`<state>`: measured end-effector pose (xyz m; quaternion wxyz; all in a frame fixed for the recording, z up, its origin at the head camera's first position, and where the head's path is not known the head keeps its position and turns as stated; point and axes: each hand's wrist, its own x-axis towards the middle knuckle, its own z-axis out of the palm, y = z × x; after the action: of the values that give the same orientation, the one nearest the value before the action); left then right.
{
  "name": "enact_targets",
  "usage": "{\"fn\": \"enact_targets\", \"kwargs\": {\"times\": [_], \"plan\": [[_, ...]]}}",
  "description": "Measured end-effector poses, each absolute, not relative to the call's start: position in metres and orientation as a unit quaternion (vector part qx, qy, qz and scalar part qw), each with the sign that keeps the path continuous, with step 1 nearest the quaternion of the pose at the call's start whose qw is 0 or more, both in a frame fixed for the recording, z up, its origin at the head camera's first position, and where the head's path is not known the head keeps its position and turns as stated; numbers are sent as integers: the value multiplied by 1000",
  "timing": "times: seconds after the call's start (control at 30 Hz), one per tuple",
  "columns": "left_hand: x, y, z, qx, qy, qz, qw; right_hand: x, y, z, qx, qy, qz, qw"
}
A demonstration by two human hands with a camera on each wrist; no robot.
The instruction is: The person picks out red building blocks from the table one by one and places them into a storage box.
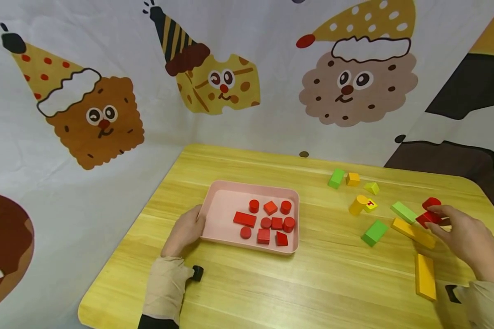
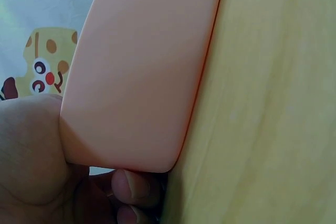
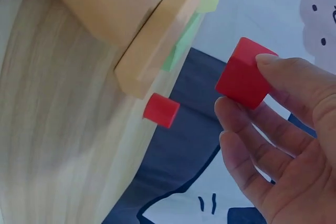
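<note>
A pink tray (image 1: 222,205) lies on the wooden table, with several red blocks gathered mostly in its right half. My left hand (image 1: 185,230) grips the tray's left end; in the left wrist view the thumb lies along the tray wall (image 2: 136,77) and the fingertips curl at its corner. Over at the right, my right hand (image 1: 467,235) pinches a red cube-like block (image 3: 245,74) between thumb and fingers, held above the table. Just beyond it a red cylinder (image 1: 431,202) stands on the table, also visible in the right wrist view.
Green blocks (image 1: 374,233), long yellow blocks (image 1: 426,276), a yellow cylinder (image 1: 357,204), an orange cube (image 1: 352,179) and a yellow-green triangle (image 1: 372,188) lie scattered on the table's right side. A cartoon-printed cloth (image 1: 280,132) hangs behind the table.
</note>
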<state>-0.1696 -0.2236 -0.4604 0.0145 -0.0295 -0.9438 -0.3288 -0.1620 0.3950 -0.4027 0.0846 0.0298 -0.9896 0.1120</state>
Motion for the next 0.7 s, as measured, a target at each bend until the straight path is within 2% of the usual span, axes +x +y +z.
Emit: {"fn": "enact_targets", "kwargs": {"times": [0.27, 0.7], "plan": [[-169, -223, -461, -27, -941, -337, 12, -156, 386, -402, 33, -989, 124, 73], [-170, -223, -460, -29, -942, -334, 11, -160, 359, -393, 95, -982, 126, 99]]}}
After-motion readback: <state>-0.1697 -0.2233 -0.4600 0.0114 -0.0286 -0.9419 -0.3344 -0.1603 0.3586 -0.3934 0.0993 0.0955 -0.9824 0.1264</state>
